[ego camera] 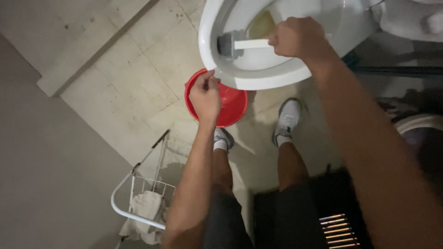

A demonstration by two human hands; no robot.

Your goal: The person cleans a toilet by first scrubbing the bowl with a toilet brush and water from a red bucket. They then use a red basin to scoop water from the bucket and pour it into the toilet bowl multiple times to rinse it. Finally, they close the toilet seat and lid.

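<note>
While the person stands over the toilet bowl (221, 27), the right hand (297, 38) is closed in a fist around the white handle of the toilet brush (240, 44), grip clamped firmly on the handle's upper end. The handle runs roughly level from that hand toward the left of the view. The grey bristle head of the brush rests inside the bowl, against the inner wall near the left rim. Yellowish water shows at the bottom of the bowl, just above the handle.

The left hand (205, 97) is at the near edge of the bowl, fingers drawn together with the fingertips touching or just beside the white rim; whether they pinch anything cannot be told. Directly beneath this hand sits a red bucket (230, 108) on the tiled floor (124, 87), partly tucked under the front of the bowl.

Both feet wear grey and white shoes: the left shoe (224, 138) lies just beside the bucket, the right shoe (288, 117) stands below the bowl's front edge. Dark shorts cover the upper legs.

At lower left stands a white wire rack (134, 193) with a pale cloth (145, 210) draped in it, near a grey wall (46, 175). A raised tiled step crosses the upper left of the floor.
</note>
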